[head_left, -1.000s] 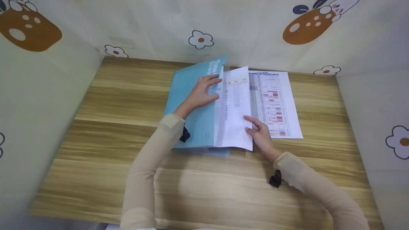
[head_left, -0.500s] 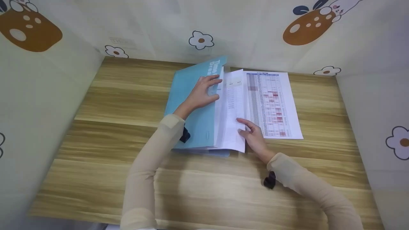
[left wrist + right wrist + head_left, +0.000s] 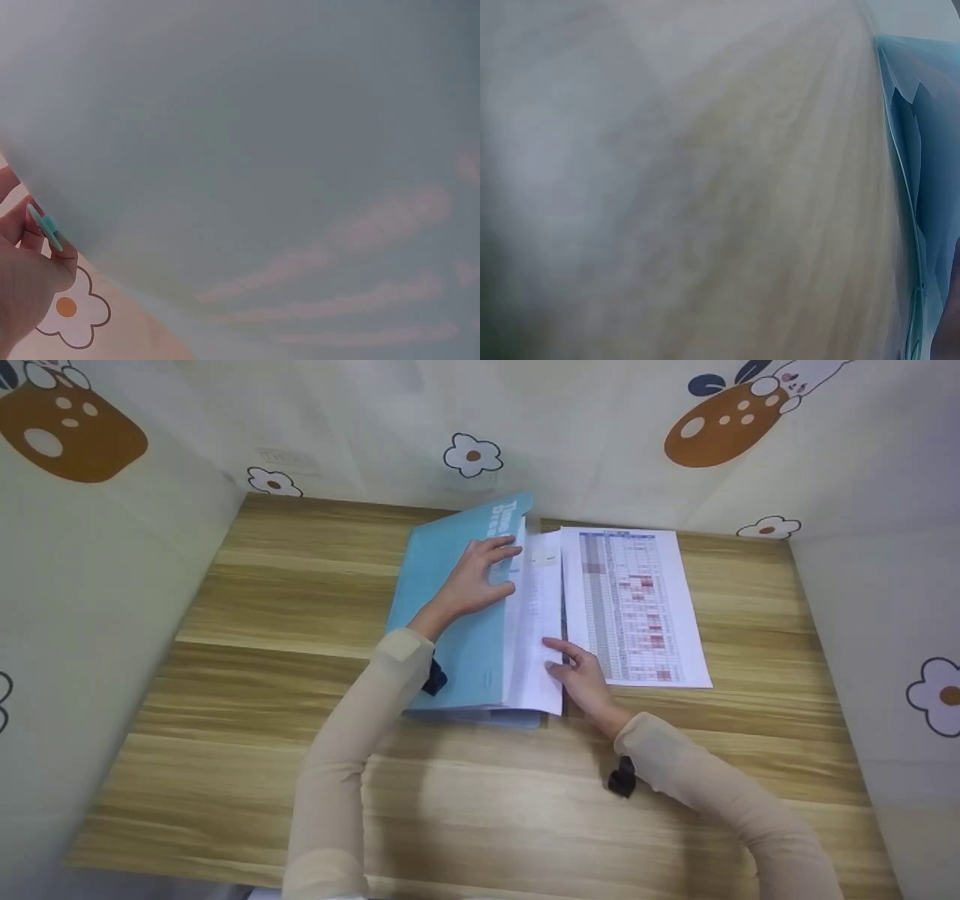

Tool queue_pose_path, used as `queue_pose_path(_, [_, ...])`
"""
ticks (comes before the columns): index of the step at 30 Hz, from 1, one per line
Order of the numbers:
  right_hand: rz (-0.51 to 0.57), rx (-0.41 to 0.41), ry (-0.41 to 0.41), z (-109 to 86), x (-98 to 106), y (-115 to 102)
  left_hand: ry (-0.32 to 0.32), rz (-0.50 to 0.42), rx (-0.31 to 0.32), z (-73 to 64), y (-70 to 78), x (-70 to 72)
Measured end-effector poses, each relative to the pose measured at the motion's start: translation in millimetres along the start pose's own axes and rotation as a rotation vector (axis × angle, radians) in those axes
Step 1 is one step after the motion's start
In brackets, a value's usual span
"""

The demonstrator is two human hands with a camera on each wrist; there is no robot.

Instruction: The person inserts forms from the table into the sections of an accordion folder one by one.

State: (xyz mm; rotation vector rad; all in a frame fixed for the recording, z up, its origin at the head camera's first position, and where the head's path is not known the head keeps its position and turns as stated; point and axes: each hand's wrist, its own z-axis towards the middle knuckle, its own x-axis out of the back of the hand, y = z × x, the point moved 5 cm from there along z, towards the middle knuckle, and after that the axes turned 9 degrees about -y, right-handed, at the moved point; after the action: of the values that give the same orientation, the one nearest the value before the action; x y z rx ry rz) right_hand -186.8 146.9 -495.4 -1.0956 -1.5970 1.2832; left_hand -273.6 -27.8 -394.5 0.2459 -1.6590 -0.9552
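Note:
A light blue folder [image 3: 442, 607] with white lettering lies at the middle of the table, its front cover lifted along the right side. My left hand [image 3: 472, 577] lies over that cover and holds its raised edge between thumb and fingers. In the left wrist view the cover fills most of the picture, and the left hand [image 3: 30, 277] shows at its edge with a small teal piece between the fingers. My right hand [image 3: 585, 675] pinches the right edge of a white printed sheet [image 3: 544, 637], whose left part is hidden inside the folder.
Another printed sheet [image 3: 630, 607], a table with grey and red cells, lies flat right of the folder. The wooden table [image 3: 487, 810] meets a patterned cloth wall [image 3: 360, 442] at the back. In the right wrist view, the folder's blue pocket edge [image 3: 907, 187] shows at right.
The right hand has moved left with the white sheet, so less of it sticks out of the folder. More of the flat sheet at right is uncovered. The left hand stays put.

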Motion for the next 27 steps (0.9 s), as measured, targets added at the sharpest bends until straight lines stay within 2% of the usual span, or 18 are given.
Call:
queue_pose_path(7, [-0.015, -0.037, -0.047, 4.9, -5, 1, 0.008, 0.0, -0.014, 0.8, 0.6, -0.4])
queue_pose_path(14, [-0.037, -0.103, -0.129, 11.3, -10, 2, 0.03, 0.023, -0.072, 0.4, 1.7, 1.6])
queue_pose_path(19, [-0.064, -0.082, -0.144, 15.7, -10, 0, 0.02, 0.03, -0.054, 0.3, 2.1, 1.1])
queue_pose_path(27, [-0.043, -0.032, -0.157, 16.4, -14, -6, 0.007, 0.027, -0.015, 1.0, 1.4, 0.2])
